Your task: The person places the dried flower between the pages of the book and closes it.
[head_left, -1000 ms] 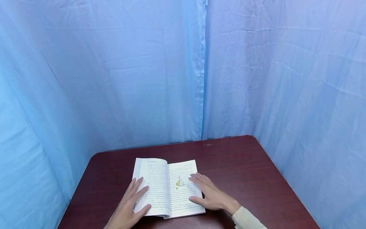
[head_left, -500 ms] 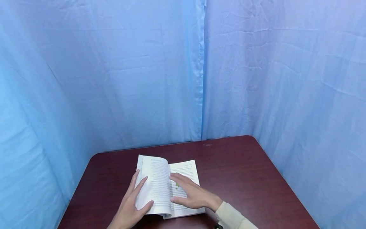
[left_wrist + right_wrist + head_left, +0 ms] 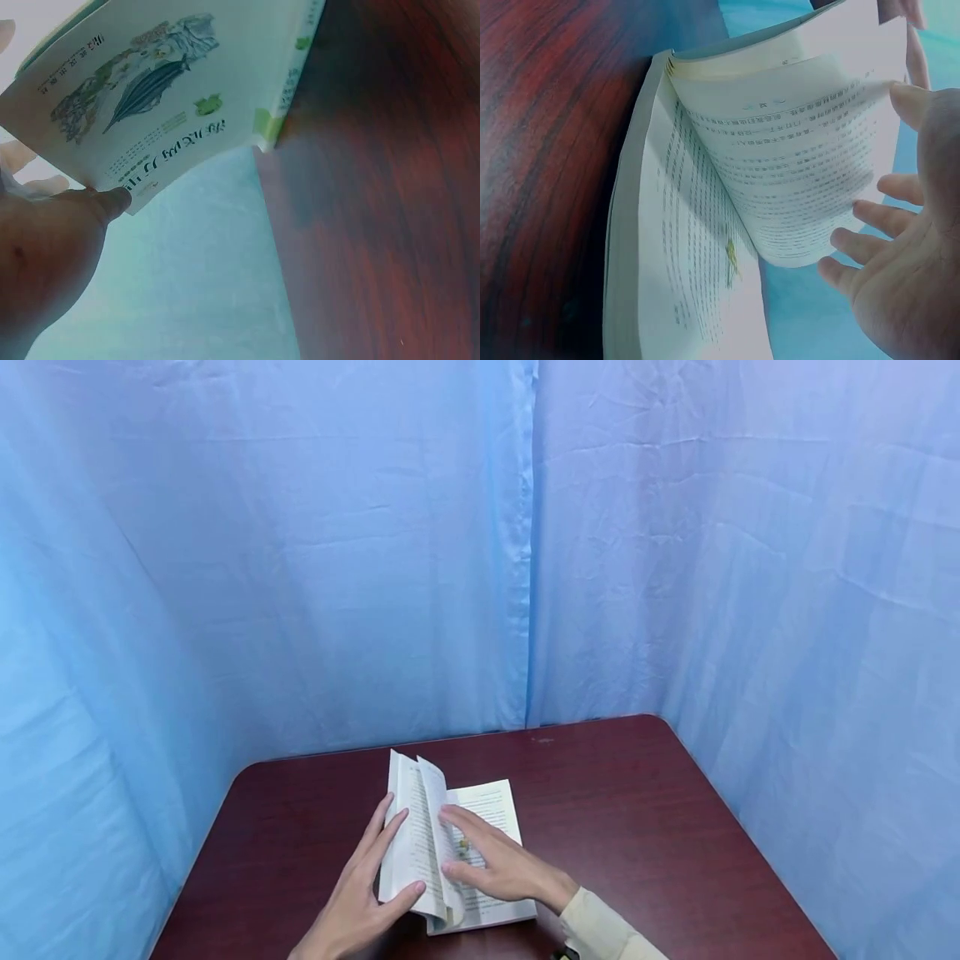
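Observation:
An open book (image 3: 491,902) lies on the table, its right half flat and its left half raised at a steep tilt. My left hand (image 3: 356,893) holds that left half by its outer edge, fingers spread along it. The left wrist view shows the thumb (image 3: 112,201) at a corner of the illustrated cover (image 3: 161,97). My right hand (image 3: 513,868) reaches over the right half, fingers straight, fingertips at a loose curved page (image 3: 795,165). A small yellow-green sprig-like thing (image 3: 732,259) lies on the right page near the fold, partly hidden by the right hand in the head view.
The dark red-brown table (image 3: 637,827) has rounded far corners. Blue curtains (image 3: 337,568) hang behind it and on both sides. A light sleeve (image 3: 607,931) covers my right forearm, with a dark object at its cuff.
The left half of the book has risen and tilted to the right, with my left hand following it. My right hand has moved left from the right edge to the fold.

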Available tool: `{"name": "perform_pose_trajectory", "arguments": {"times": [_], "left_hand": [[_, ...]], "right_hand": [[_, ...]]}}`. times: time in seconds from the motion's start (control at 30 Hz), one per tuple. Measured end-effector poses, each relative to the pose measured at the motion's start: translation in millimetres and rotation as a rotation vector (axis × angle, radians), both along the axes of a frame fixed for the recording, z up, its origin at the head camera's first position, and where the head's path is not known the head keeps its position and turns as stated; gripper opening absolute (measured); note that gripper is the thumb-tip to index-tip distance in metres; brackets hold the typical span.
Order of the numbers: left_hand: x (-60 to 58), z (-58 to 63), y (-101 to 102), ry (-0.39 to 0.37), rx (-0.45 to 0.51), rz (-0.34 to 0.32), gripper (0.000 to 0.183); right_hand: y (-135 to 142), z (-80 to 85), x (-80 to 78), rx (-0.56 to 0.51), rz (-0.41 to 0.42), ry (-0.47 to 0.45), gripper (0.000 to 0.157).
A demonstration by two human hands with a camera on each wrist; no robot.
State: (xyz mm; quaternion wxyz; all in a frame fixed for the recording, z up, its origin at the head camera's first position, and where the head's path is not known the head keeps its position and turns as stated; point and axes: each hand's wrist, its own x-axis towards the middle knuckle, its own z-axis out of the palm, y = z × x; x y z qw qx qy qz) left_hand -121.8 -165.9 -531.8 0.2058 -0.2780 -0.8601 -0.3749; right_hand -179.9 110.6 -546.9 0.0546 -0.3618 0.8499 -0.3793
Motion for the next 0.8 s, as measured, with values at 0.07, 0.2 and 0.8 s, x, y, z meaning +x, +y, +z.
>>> {"name": "perform_pose_trajectory", "arguments": {"times": [0.07, 0.2, 0.8], "left_hand": [[-1.3, 1.5, 4, -0.009, -0.002, -0.020, 0.099], [-3.9, 4.5, 11, -0.040, -0.026, -0.049, 0.101], [-11.0, -12.9, 38, -0.171, -0.085, -0.171, 0.113]], "right_hand": [[3, 1.2, 0.8, -0.017, -0.015, -0.011, 0.077], [9, 0.9, 1.6, -0.035, -0.040, -0.020, 0.074], [43, -13.1, 6.0, -0.146, -0.231, -0.152, 0.056]]}}
